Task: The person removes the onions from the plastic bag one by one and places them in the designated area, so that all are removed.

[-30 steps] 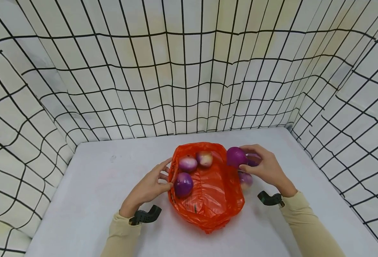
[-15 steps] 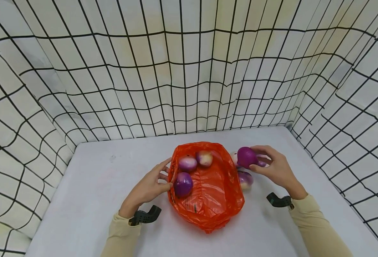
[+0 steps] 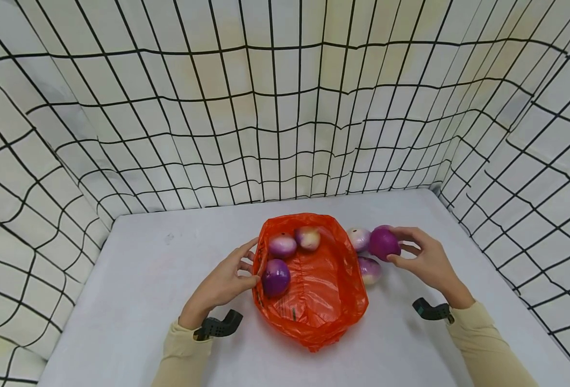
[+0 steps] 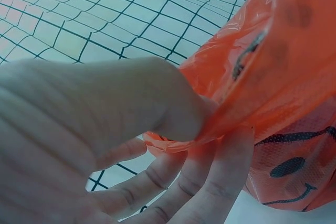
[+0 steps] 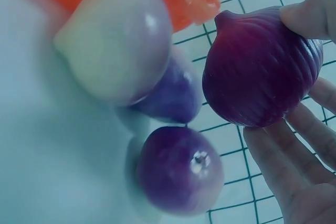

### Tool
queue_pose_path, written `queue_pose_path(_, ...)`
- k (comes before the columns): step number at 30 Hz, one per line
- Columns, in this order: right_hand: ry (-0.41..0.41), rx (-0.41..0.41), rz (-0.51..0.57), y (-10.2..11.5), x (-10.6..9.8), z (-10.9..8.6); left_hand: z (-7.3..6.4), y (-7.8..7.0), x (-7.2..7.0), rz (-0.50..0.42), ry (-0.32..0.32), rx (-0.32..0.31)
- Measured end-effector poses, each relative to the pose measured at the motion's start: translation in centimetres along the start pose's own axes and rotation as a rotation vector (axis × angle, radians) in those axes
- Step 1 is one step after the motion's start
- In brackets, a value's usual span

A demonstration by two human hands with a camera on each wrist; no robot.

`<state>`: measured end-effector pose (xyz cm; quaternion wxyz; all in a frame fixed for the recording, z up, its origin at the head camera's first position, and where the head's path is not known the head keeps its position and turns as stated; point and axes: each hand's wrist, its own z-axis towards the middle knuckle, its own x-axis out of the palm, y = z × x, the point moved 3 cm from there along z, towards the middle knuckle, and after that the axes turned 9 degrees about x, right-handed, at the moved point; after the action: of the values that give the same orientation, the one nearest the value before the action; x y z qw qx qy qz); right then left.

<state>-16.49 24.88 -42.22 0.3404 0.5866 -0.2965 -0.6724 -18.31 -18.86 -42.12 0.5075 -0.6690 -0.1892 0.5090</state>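
My left hand [image 3: 224, 279] pinches the left rim of a red plastic bag [image 3: 357, 301] between thumb and fingers; the left wrist view shows the thin film [image 4: 226, 98] folded in that pinch. Inside the open bag lie a dark purple onion [image 3: 276, 278], a lighter purple onion [image 3: 282, 246] and a pale onion [image 3: 308, 238]. To the right of the bag, my right hand [image 3: 427, 260] holds a deep purple onion [image 5: 262, 66] by thumb and fingertips. Beside it on the table are a whitish onion [image 3: 359, 238] and a purple-and-white onion [image 3: 370, 270]; another purple onion [image 5: 181, 171] shows in the right wrist view.
A white table [image 3: 169, 301] carries everything. Black netting [image 3: 285, 113] over white walls encloses its back and both sides. Each wrist wears a dark camera mount [image 3: 219, 323], close above the table.
My right hand has carried the purple onion rightward, from over the bag's right rim to beside the onions on the table. The left hand keeps its hold on the bag.
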Motion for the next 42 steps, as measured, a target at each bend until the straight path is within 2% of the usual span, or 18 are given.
queue_pose_path(18,-0.027,0.093,-0.048,-3.3,-0.5,-2.2,-0.1,0.0,0.0,0.000,0.003,0.006)
queue_pose_path(26,-0.046,0.099,-0.039,-4.6,-0.1,-3.1,0.0,0.1,-0.1,0.008,0.007,0.007)
queue_pose_path(42,-0.025,0.165,-0.060,-6.2,0.7,-3.5,0.1,0.2,0.0,0.011,0.008,-0.005)
